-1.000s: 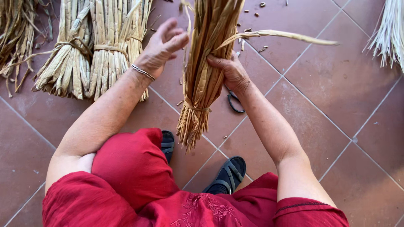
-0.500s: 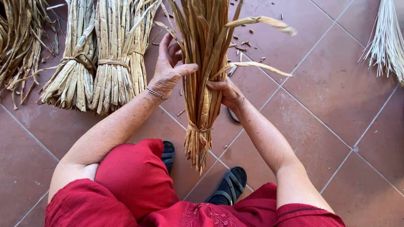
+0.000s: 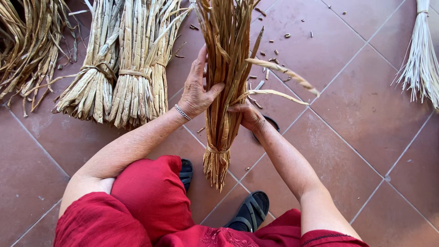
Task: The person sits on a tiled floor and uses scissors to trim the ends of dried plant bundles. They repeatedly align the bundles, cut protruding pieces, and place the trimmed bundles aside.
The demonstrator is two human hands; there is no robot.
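Reed bundle clasped upright, left hand and right hand closed around stalks; sorting underway, next likely freeing loose strand.

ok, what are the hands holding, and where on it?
Both hands grip one tied bundle of dried reeds around its middle, above the binding near its lower end: left hand wraps the left side, right hand the right.

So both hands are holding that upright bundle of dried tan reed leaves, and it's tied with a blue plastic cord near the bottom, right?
Not quite. The left hand and right hand do hold the upright bundle of dried tan reed leaves, but the head view shows its tie near the bottom is a strip of the same tan fibre, not blue plastic cord.
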